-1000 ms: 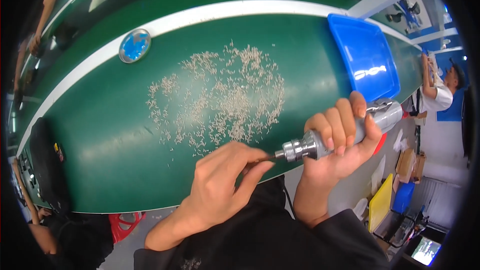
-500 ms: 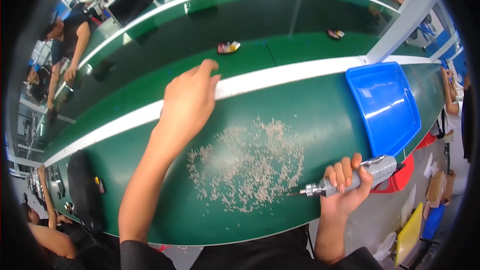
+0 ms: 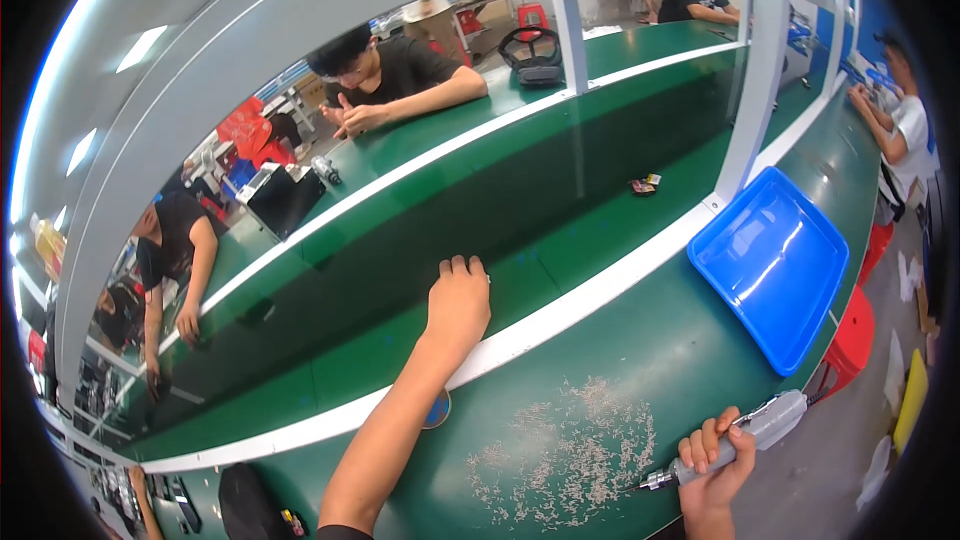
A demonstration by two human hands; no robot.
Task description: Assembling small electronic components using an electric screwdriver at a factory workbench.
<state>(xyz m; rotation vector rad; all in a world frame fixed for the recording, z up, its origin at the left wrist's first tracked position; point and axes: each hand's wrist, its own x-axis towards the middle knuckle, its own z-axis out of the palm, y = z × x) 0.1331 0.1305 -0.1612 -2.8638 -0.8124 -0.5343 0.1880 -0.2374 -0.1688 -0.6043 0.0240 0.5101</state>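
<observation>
My left hand [image 3: 460, 308] reaches over the dark green belt beyond the white rail, back toward me, fingers bent and close together. What lies under or in its fingers is hidden; a tiny pale spot shows at its right edge. At the lower right, my right hand [image 3: 715, 460] is wrapped round a grey electric screwdriver [image 3: 768, 422], its bit pointing left. The bit's tip is by the edge of a scattered patch of small silvery pieces, seemingly screws [image 3: 575, 455], on the green table. A round, blue-rimmed thing [image 3: 437, 408] is partly covered by my left forearm.
A blue tray [image 3: 770, 270] stands at the right, beside a white upright post [image 3: 752, 90]. One small red-and-yellow packet [image 3: 645, 184] lies on the belt. A black bag-like object [image 3: 248, 505] rests at lower left. Other people sit across and at both ends.
The view has tilted up, showing more of the far side. My left hand has reached farther over the belt, and the nearer packet no longer shows. My right hand still holds the screwdriver.
</observation>
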